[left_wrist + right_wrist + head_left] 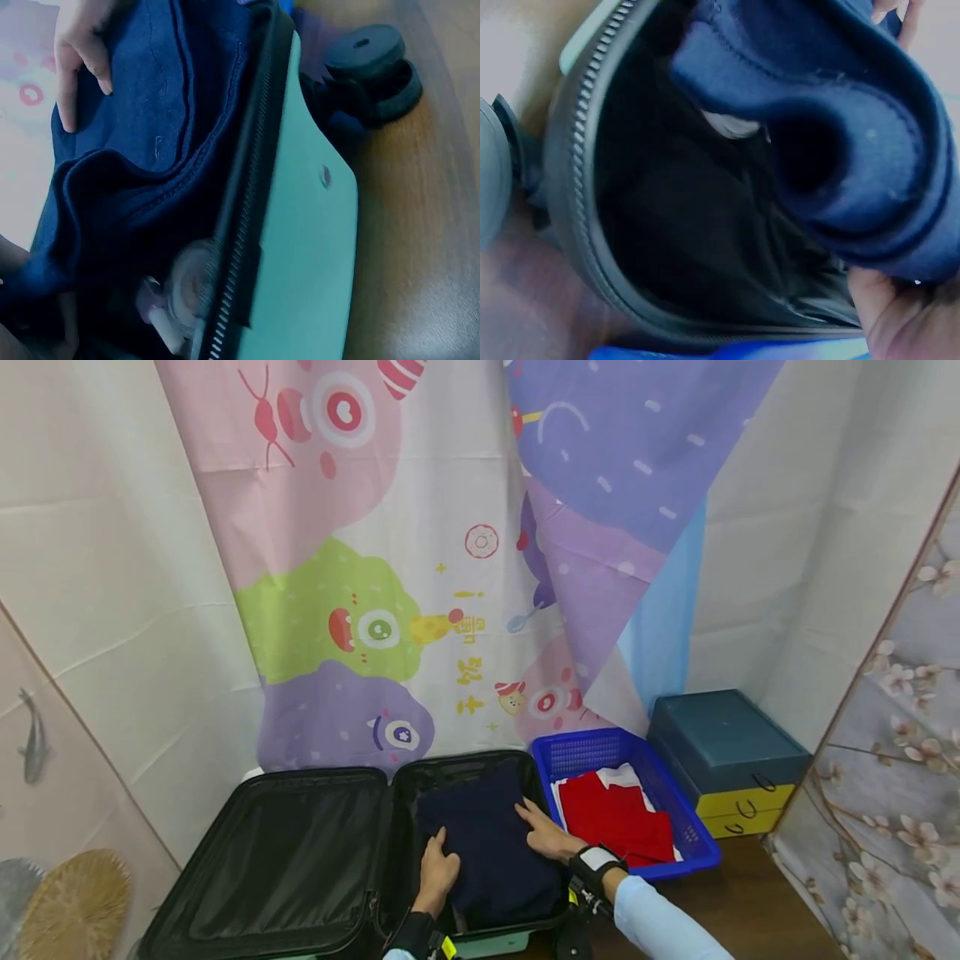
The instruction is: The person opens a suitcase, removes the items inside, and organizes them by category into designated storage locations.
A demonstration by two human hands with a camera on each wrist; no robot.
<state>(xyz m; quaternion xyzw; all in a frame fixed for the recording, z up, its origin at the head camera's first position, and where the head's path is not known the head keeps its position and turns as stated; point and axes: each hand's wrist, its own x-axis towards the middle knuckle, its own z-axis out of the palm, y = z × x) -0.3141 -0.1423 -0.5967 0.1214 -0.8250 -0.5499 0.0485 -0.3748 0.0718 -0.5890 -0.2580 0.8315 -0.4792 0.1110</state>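
Both hands — left (437, 870), right (546, 835) — seemingly flat, pressing navy garment (487, 852) in suitcase (300, 860).

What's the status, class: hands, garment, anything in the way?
Left hand and right hand both flat on the folded navy garment. Garment lies in the open suitcase. Nothing in the way; blue basket of red cloth alongside.

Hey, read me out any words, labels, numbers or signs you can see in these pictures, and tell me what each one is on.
Yellow characters on the cartoon monster curtain, near its middle in the head view: too small and stylised to read.
Suitcase, blue basket, stacked boxes: no lettering shows.
Navy garment under the left hand and right hand: no label or print shows in any view.
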